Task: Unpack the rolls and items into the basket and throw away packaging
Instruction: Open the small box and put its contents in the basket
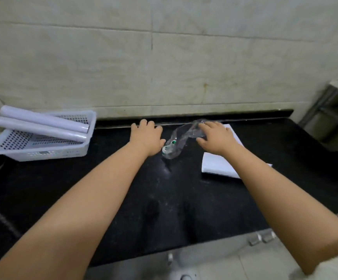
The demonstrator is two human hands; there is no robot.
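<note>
Two white rolls (42, 126) lie slantwise across a white perforated basket (22, 152) at the left of the black counter. A crumpled clear plastic wrapper (181, 136) with a green label lies near the back edge, between my hands. My right hand (216, 138) grips the wrapper's far end, fingers curled over it. My left hand (146, 136) hovers just left of the wrapper, fingers loosely bent, holding nothing. A flat white packet (218, 164) lies partly under my right forearm.
The black counter (123, 199) runs to a tiled wall behind. A metal frame (325, 110) stands at the far right beyond the counter's end. Pale floor tiles and small metal fittings (261, 238) show below the counter's front edge.
</note>
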